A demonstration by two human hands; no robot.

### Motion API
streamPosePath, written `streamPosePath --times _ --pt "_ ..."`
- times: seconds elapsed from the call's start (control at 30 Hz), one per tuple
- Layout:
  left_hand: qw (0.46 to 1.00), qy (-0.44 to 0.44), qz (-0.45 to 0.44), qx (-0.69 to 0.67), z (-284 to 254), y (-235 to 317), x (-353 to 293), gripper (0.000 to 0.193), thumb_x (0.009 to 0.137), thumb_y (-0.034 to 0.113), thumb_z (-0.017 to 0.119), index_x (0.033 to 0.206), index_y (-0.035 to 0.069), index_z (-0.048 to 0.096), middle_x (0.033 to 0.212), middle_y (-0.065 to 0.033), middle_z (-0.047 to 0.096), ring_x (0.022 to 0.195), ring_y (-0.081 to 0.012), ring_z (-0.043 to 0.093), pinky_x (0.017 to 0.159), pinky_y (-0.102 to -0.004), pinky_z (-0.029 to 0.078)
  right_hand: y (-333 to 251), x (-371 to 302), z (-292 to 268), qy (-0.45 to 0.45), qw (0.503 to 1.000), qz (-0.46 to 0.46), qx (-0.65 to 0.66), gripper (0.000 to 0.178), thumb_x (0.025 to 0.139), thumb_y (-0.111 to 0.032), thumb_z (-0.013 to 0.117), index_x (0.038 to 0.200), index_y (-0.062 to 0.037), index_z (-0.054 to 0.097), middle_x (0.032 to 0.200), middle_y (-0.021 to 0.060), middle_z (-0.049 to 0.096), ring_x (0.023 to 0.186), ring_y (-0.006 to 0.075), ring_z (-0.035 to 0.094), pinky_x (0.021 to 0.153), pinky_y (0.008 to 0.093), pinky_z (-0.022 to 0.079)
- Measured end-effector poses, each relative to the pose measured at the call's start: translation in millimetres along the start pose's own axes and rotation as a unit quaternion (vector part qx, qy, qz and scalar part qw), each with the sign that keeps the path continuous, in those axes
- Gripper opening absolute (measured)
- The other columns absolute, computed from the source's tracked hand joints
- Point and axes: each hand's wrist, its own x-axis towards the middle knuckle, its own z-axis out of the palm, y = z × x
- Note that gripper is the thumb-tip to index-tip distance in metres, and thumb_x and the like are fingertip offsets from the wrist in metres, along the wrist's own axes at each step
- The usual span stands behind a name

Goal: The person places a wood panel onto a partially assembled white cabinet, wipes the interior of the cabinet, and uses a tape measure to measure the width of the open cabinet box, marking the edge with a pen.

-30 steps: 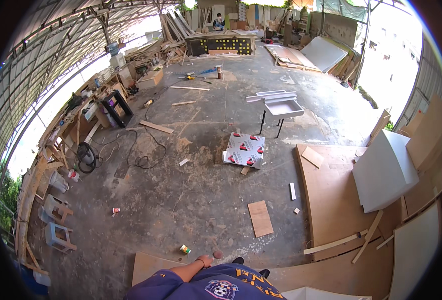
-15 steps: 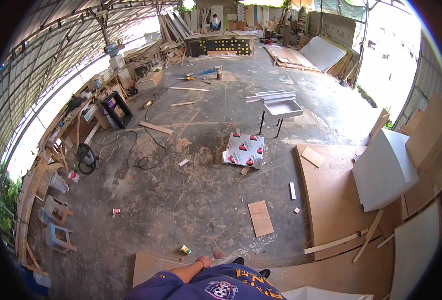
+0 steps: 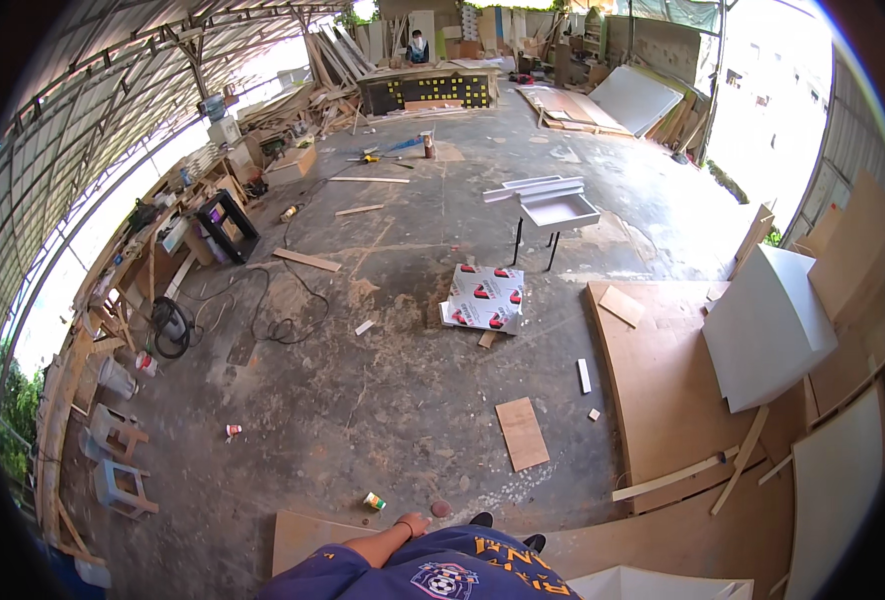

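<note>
My left hand hangs low in front of my dark blue printed shirt, with a dark band round the wrist. It is small in view, its fingers are mostly hidden, and I see nothing held in it. Just right of it a round reddish-brown disc lies on the floor. A white, green and orange cup lies on its side to the left. My dark shoes show past the shirt, beside a brown board on the floor. My right hand is out of view.
Ahead, a wrapped panel lies on the concrete, and a white tray-like piece stands on black legs. Wood boards and a white cabinet are on the right. Stools, a cluttered bench and a black cable lie left.
The whole view has shifted slightly, with far things a little further left in the picture. My left hand stays low by my body, with no visible change in what it touches.
</note>
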Motion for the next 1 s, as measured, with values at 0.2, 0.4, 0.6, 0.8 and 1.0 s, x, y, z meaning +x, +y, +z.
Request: streamPosePath --times 0.2,0.4,0.6,0.8,1.0 --pt "0.998 0.029 0.023 0.042 8 -24 25 0.068 0.082 0.047 0.049 0.129 -0.001 0.042 0.108 -0.0184 0.061 0.106 -0.0268 0.056 0.094 -0.0346 0.039 -3 0 -9 -0.038 0.999 -0.006 0.001 0.049 0.090 -0.023 0.024 0.135 -0.0049 0.035 0.139 0.0223 0.027 0.130 0.0334 0.020 0.108 0.0383 0.023" --pt "0.994 0.041 0.042 0.095 6 -13 23 0.069 0.081 0.049 0.049 0.128 -0.002 0.042 0.118 -0.0202 0.055 0.112 -0.0293 0.052 0.097 -0.0347 0.037 1 0 -11 -0.079 0.994 0.022 0.072 0.052 0.089 -0.028 0.027 0.137 -0.0097 0.033 0.144 0.0210 0.020 0.135 0.0362 0.011 0.110 0.0414 0.017" --pt "0.999 0.004 0.018 0.041 0 -11 12 0.070 0.083 0.049 0.046 0.131 -0.002 0.038 0.097 -0.0137 0.066 0.102 -0.0237 0.059 0.092 -0.0334 0.040 1 -6 -23 -0.046 0.989 0.063 0.125 0.063 0.087 -0.045 0.031 0.139 -0.0111 0.028 0.147 0.0168 0.012 0.135 0.0390 0.007 0.108 0.0541 0.011" --pt "0.999 0.004 0.024 0.047 1 -5 9 0.069 0.084 0.046 0.046 0.131 -0.003 0.036 0.087 -0.0090 0.068 0.097 -0.0219 0.061 0.089 -0.0312 0.042 -4 11 -3 -0.098 0.994 0.032 -0.043 0.057 0.089 -0.042 0.026 0.135 -0.0104 0.037 0.147 0.0130 0.018 0.136 0.0351 0.004 0.108 0.0560 0.004" --pt "0.998 0.019 0.026 0.049 4 -16 19 0.068 0.084 0.045 0.047 0.132 -0.003 0.036 0.085 -0.0101 0.068 0.093 -0.0206 0.063 0.087 -0.0307 0.043 -12 27 23 -0.119 0.992 0.014 -0.033 0.054 0.090 -0.041 0.025 0.133 -0.0129 0.041 0.146 0.0114 0.021 0.136 0.0363 0.003 0.106 0.0573 0.004"
